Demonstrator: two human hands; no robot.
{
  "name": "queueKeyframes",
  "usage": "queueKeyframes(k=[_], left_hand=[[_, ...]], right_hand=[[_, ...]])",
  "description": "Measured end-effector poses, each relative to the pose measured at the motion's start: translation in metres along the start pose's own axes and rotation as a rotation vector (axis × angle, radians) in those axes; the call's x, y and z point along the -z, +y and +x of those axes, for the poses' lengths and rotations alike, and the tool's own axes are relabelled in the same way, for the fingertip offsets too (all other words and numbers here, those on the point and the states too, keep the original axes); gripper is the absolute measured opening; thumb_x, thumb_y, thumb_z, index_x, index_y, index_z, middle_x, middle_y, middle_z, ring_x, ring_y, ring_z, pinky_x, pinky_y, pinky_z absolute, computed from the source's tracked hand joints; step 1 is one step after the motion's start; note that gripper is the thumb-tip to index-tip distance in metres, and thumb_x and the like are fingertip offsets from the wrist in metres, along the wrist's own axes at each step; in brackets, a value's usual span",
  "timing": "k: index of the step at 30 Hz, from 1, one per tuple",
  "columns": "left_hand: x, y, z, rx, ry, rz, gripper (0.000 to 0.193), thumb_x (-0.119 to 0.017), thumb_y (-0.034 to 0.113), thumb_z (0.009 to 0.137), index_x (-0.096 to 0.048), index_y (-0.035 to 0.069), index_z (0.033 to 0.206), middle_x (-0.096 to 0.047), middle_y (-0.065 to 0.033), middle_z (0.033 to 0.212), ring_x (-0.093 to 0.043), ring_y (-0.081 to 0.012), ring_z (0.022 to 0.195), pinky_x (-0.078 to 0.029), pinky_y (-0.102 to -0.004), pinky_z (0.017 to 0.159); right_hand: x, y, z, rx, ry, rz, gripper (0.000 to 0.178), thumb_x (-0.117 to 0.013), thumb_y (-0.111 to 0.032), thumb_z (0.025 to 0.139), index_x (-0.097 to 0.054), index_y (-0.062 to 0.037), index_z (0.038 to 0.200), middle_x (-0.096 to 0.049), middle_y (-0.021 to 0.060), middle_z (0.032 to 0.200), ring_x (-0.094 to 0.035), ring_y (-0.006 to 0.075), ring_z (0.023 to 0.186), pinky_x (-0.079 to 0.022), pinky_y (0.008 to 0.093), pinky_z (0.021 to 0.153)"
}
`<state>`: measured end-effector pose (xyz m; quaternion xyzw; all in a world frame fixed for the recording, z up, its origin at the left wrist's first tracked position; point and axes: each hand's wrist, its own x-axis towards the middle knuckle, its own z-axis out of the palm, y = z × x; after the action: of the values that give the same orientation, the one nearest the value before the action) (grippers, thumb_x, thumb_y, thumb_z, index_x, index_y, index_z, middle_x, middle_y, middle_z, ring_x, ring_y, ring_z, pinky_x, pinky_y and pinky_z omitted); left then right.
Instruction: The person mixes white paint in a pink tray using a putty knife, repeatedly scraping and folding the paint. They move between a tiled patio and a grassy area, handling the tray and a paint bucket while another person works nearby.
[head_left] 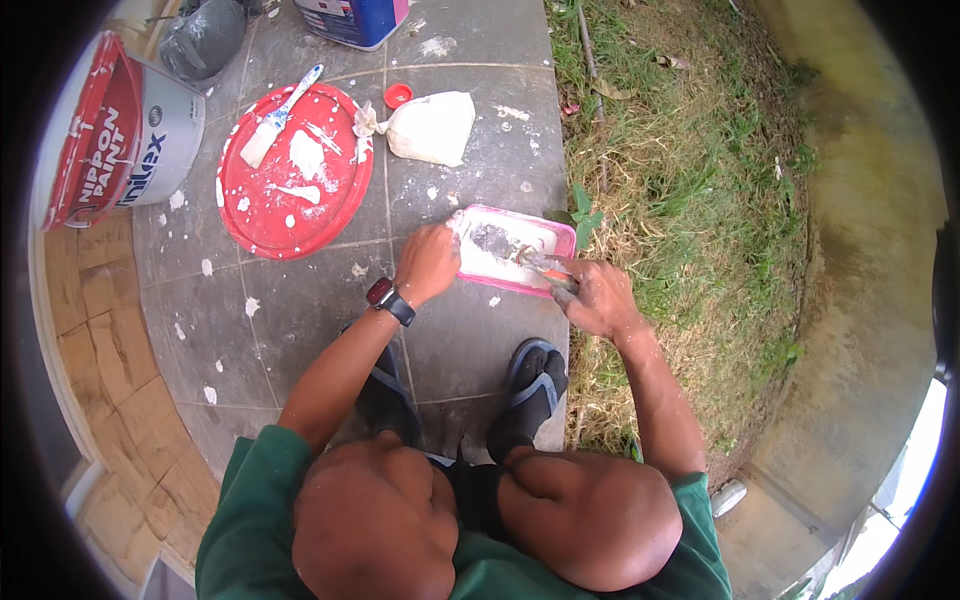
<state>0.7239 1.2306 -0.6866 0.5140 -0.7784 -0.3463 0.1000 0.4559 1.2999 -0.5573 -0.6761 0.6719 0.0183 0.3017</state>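
A pink-rimmed rectangular tray (pixel 512 287) rests on the grey tiles, holding white paste or powder (pixel 545 236) with a grey wet patch at its middle. My left hand (pixel 428 262) is closed on the tray's left edge. In my right hand (pixel 598 298) is a small scraper (pixel 552 273) with some orange on its handle. The tool's tip dips into the grey patch and is partly smeared over, so its shape is hard to make out. White residue marks my right fingers.
Left of the tray lies a red bucket lid (pixel 262 215) with white splashes and a paintbrush (pixel 268 132) on it. Beyond are a tied bag of white powder (pixel 432 128), a red cap (pixel 398 95), a blue container (pixel 352 22) and a paint bucket (pixel 165 140). Grass (pixel 680 200) borders the tiles at right.
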Motion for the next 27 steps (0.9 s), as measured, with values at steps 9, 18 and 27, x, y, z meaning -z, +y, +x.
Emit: queueKeyframes(k=[9,18,27], left_hand=[[0.021,0.001,0.025,-0.092,0.061,0.008,0.022,-0.064,0.018,0.095,-0.073,-0.002,0.098,-0.069,-0.0268,0.089,-0.066,-0.0464,0.082,-0.051,-0.0561,0.074],[0.019,-0.006,0.027,-0.027,0.039,-0.039,0.027,-0.063,0.018,0.096,-0.075,0.004,0.115,-0.073,-0.0236,0.103,-0.068,-0.0440,0.096,-0.053,-0.0524,0.084],[0.002,-0.024,0.023,-0.060,0.110,-0.119,0.026,-0.062,0.020,0.098,-0.074,0.003,0.115,-0.073,-0.0224,0.108,-0.066,-0.0445,0.102,-0.051,-0.0514,0.090]], right_hand=[[-0.002,0.002,-0.015,-0.088,-0.040,-0.052,0.050,-0.068,-0.031,0.085,-0.070,-0.0215,0.134,-0.073,0.0205,0.083,-0.072,0.0409,0.083,-0.057,0.0497,0.078],[-0.021,-0.023,-0.046,0.001,-0.077,-0.134,0.048,-0.064,-0.033,0.091,-0.066,-0.0242,0.138,-0.072,0.0193,0.075,-0.072,0.0389,0.073,-0.058,0.0502,0.068],[-0.022,-0.031,-0.031,0.093,-0.169,-0.284,0.051,-0.062,-0.032,0.091,-0.063,-0.0277,0.143,-0.071,0.0168,0.072,-0.072,0.0373,0.069,-0.057,0.0499,0.064]])
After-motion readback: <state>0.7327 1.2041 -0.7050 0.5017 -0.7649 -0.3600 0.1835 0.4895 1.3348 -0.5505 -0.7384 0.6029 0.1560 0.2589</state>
